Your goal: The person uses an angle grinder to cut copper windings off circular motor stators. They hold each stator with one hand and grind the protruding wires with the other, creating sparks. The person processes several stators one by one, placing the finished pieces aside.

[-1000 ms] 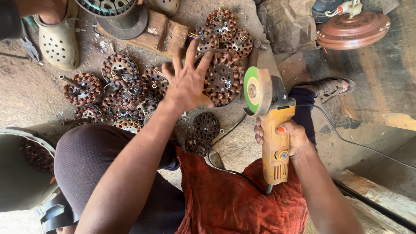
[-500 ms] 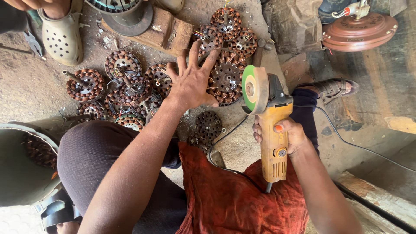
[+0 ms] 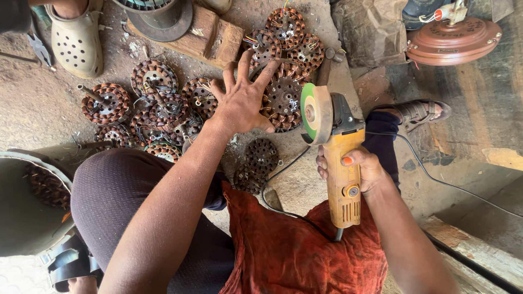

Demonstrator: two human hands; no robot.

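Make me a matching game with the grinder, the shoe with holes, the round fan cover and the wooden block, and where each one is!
Things:
1. angle grinder
2. beige clog
3. brown fan cover
4. wooden block

Places:
A. top right corner
B. top left corner
C. in the right hand
D. top middle, above the left hand

Pairs: 1-C, 2-B, 3-A, 4-D

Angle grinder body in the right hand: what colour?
Yellow-orange, with a black head; the angle grinder shows best in the head view.
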